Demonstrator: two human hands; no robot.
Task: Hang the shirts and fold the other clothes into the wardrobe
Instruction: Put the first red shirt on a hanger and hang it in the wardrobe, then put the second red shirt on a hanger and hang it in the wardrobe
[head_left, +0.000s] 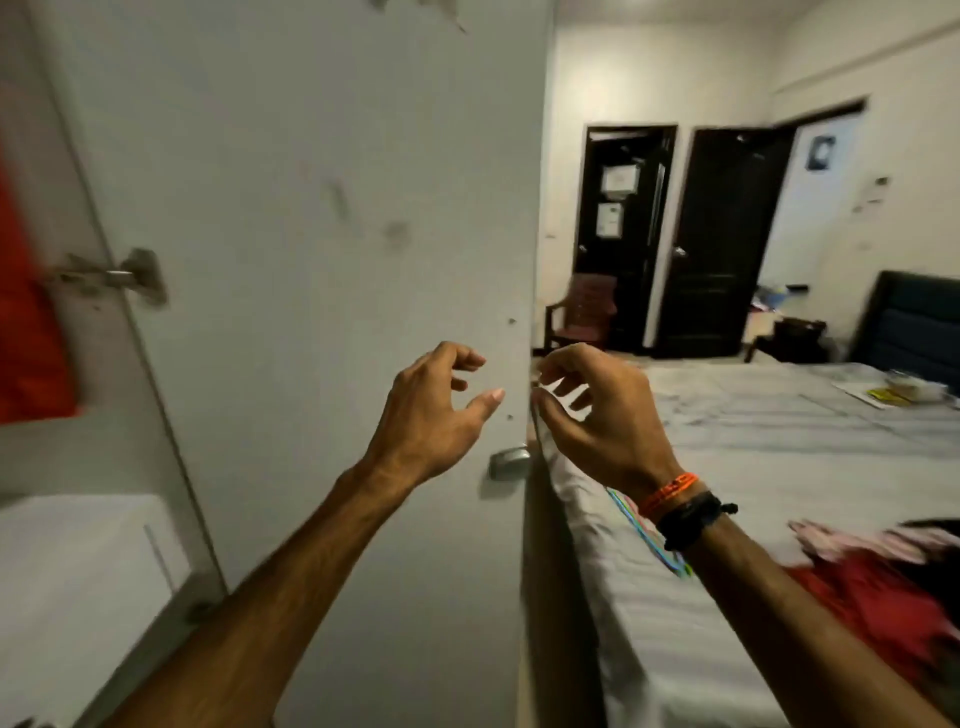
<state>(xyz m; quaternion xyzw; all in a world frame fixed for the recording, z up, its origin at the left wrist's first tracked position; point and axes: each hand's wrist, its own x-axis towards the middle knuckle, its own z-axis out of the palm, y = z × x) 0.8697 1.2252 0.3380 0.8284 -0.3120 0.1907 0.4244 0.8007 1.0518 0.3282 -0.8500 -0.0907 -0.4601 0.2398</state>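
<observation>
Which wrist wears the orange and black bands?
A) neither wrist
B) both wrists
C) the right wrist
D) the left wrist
C: the orange and black woven wristbands sit on the right arm, below the right hand, while the wrist below the left hand is bare.

A bed (779, 431) with a pale wrinkled sheet stretches behind and right of the right hand (597, 410). Red and pink clothes (878, 582) lie on it beside the right forearm; papers (883, 396) lie farther off.

Home bedroom: bed (753, 426), open wardrobe door (311, 208), dark doors (722, 244).
</observation>
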